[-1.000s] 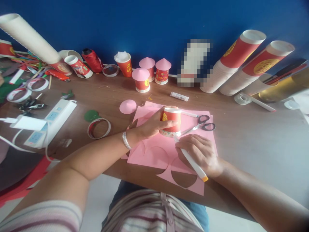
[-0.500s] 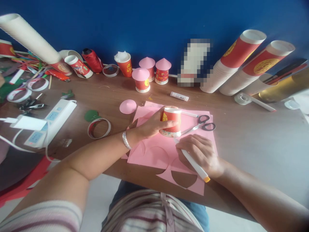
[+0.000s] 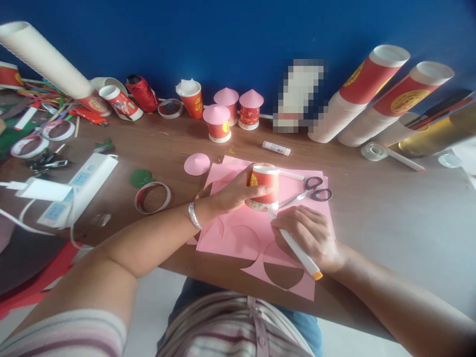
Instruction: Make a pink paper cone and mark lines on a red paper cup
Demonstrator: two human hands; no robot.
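My left hand [image 3: 241,191] is wrapped round a red paper cup [image 3: 266,179] with a gold print and a pale band that bears small drawings. In my right hand [image 3: 307,235] is a white marker [image 3: 297,250] with an orange end; its tip is at the cup's pale band, and I cannot tell whether it touches. Under both hands lie pink paper sheets [image 3: 230,218] with round holes cut out. Scissors [image 3: 307,191] with black handles rest on the paper, right of the cup. A pink paper cone [image 3: 197,164] sits left of the sheets.
Behind stand red cups with pink cone tops [image 3: 216,121] and a glue stick [image 3: 276,148]. Tall cup stacks [image 3: 366,89] lean at the back right. To the left are a tape roll [image 3: 152,197], a power strip [image 3: 78,188] with cables, and another cup stack [image 3: 48,59].
Almost nothing differs. The marker and my right hand have shifted very slightly at the cup's pale band, while my left hand and the cup stay in place.
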